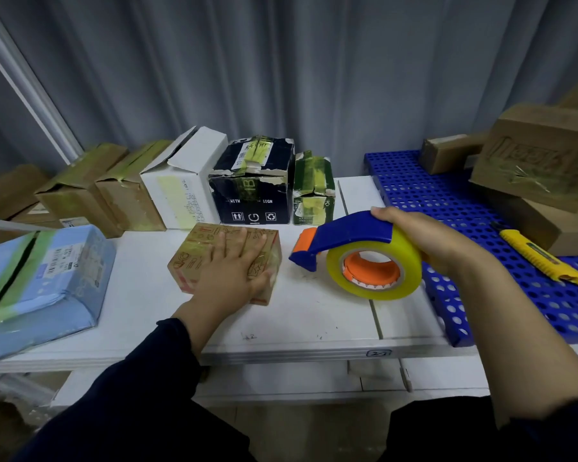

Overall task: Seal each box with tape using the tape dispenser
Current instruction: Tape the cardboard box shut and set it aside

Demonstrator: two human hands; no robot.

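Box (196,253) mid-table (314,315), near dispenser (347,236), apart; left hand (234,266) flat on top, fingers straight, pressing; right hand (429,240) curled round dispenser; probably light, stiff, glossy-slick; best pinned from above.

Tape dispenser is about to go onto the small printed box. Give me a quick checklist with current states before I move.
1. Box steadied: left hand lies flat on top of the small printed box. Ok.
2. Tool gripped: right hand is wrapped over the tape dispenser. Ok.
3. Tool aimed: its orange nose faces the box, apart from it. Ok.
4. Path: only bare table lies between nose and box. Ok.
5. Free tape end at the cutter: cannot tell.
6. Top seam closed: hidden under the hand, cannot tell.
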